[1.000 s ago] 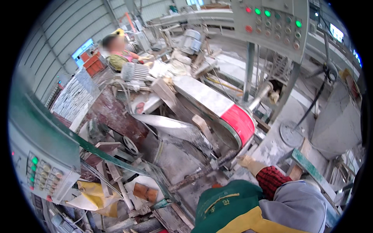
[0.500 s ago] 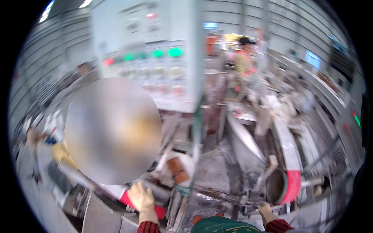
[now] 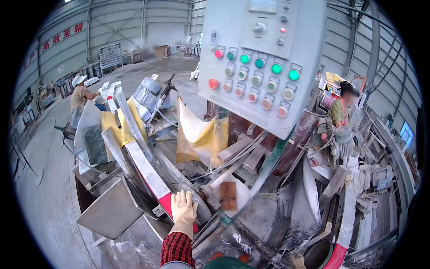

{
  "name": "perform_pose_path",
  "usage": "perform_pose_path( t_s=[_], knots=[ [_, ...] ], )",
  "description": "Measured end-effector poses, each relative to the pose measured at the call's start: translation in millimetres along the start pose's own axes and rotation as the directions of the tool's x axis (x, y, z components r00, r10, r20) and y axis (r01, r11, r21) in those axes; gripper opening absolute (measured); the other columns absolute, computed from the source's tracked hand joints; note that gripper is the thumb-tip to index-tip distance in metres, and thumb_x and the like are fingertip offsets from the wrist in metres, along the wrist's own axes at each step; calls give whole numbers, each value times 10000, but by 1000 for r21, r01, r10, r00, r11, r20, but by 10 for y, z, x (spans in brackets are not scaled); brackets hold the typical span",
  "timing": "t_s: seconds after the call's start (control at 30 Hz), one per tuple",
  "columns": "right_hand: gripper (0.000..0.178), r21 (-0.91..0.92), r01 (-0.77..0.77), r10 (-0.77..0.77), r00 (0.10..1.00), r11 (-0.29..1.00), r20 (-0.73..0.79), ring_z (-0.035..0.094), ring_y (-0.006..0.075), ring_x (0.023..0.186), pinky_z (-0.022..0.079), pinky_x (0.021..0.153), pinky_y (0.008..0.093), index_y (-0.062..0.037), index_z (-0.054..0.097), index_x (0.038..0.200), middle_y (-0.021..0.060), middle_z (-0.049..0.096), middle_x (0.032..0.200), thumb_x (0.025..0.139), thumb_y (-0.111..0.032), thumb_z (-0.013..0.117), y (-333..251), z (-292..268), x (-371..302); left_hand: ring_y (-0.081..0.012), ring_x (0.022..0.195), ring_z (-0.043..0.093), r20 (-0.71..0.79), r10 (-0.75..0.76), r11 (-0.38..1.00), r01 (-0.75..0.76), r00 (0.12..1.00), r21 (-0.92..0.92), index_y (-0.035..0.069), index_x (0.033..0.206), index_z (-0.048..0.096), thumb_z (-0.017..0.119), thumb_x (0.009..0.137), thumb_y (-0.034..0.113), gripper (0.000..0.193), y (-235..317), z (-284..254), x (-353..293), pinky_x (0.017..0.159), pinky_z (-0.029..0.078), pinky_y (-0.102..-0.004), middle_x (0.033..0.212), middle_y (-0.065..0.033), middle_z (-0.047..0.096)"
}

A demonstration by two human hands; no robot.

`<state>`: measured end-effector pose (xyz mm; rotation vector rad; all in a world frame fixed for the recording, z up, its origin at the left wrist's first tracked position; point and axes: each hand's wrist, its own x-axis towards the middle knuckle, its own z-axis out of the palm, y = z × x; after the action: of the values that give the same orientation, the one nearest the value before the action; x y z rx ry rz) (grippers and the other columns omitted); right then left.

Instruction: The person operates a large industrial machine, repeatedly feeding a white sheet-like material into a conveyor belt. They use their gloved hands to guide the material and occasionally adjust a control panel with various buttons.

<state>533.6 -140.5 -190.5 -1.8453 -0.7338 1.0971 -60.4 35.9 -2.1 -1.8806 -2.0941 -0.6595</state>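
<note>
My left hand (image 3: 182, 210), in a cream glove with a red checked cuff, lies flat with fingers stretched out on the red end of a long white rail (image 3: 144, 165). It appears to hold nothing. My right hand (image 3: 297, 260), gloved too, shows only in part at the lower edge, beside a round dark opening (image 3: 318, 254) with a curved red and white rail (image 3: 345, 224). Its fingers cannot be made out. In front of me, above both hands, hangs a pale control box (image 3: 262, 67) with lit green and red buttons and a knob.
A brown block (image 3: 228, 196) lies beyond my left hand, near a yellow and white sheet (image 3: 197, 136). A grey motor (image 3: 147, 95) stands farther left. One person (image 3: 80, 94) works at far left, another (image 3: 342, 105) at right. A grey panel (image 3: 112, 208) juts out at lower left.
My view has turned left, so the control box sits farther right and the picture is sharper. The left hand remains on the red rail end. The right hand shows less, lower down.
</note>
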Motion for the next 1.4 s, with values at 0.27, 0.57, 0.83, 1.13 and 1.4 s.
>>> perform_pose_path(
  t_s=[0.27, 0.57, 0.83, 1.13, 1.4],
  knots=[
    [400, -130, 17, -19, 1000, 991, -16, 632, 176, 779, 497, 693, 292, 8, 565, 1170, 99, 671, 852, 795, -127, 599, 569, -220, -310, -314, 1280, 337, 115, 28, 994, -40, 993, 100, 14, 1281, 455, 613, 762, 470, 709, 149, 48, -36, 1095, 190, -464, 1342, -176, 412],
    [438, -620, -320, 305, 943, 717, -134, 654, 187, 787, 520, 736, 300, -110, 585, 1210, 97, 693, 892, 823, -314, 552, 1485, -1045, -1194, -315, 1395, 175, 389, -116, 971, 21, 914, 239, 22, 1421, 264, 637, 711, 608, 993, 382, -51, -71, 1141, 66, -471, 1485, -175, 250],
    [447, -531, -385, 307, 923, 755, -233, 657, 195, 789, 530, 727, 306, -98, 556, 1242, 116, 687, 901, 841, -296, 540, 1539, -1210, -1480, -308, 1413, 108, 500, -171, 960, 30, 849, 278, 18, 1453, 150, 707, 638, 589, 1140, 524, -103, -63, 1139, 33, -499, 1515, -164, 157],
    [444, -382, -231, 177, 969, 895, -170, 660, 205, 791, 546, 700, 310, -48, 510, 1279, 151, 675, 918, 867, -213, 533, 2016, -979, -1089, -304, 1417, 99, 520, -187, 942, 2, 833, 335, 7, 1457, 120, 694, 674, 557, 1116, 676, -133, -102, 1139, 43, -484, 1524, -166, 132],
    [427, -252, -323, 295, 945, 912, -143, 652, 174, 751, 527, 648, 265, 8, 527, 1256, 149, 684, 877, 847, -113, 550, 1679, -823, -1119, -306, 1407, 137, 450, -159, 938, -8, 879, 347, 41, 1448, 193, 702, 666, 554, 1065, 664, -13, -169, 1133, 48, -504, 1512, -166, 180]
  ],
)
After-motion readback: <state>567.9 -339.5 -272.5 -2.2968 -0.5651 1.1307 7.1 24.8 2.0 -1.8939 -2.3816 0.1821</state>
